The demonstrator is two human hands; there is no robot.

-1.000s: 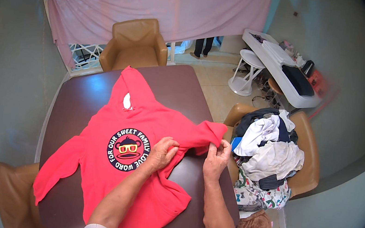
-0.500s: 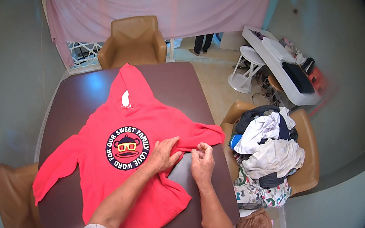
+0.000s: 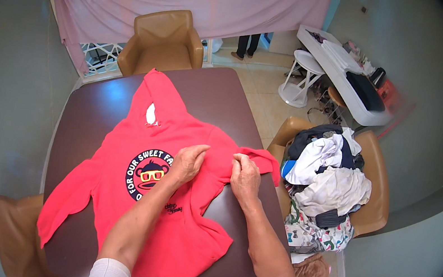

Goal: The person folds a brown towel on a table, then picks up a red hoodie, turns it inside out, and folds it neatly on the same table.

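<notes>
A red hoodie (image 3: 116, 163) with a round dark cartoon-monkey print lies spread on the brown table, its hood pointing away from me and one sleeve stretched out at the left. My left hand (image 3: 188, 162) rests over the chest beside the print, fingers reaching out toward the right shoulder, with no cloth seen gathered in it. At the right sleeve's base, my right hand (image 3: 245, 179) has its fingers curled onto the red cloth; the fingertips are partly hidden. Beyond that hand the sleeve end sticks out past the table's right edge. The hoodie's lower right side is bunched and folded.
A brown armchair (image 3: 377, 177) at the right holds a heap of clothes (image 3: 332, 194). Another armchair (image 3: 162, 34) stands behind the table (image 3: 96, 104), and a third (image 3: 17, 223) at the near left. A white stool (image 3: 306, 65) and a white desk (image 3: 372, 115) are at the back right. A person's legs (image 3: 247, 46) show below the pink curtain.
Both hands have moved farther away from me, up to the hoodie's right shoulder and sleeve. The right hand has come onto the sleeve cloth, and the sleeve end now hangs lower at the right.
</notes>
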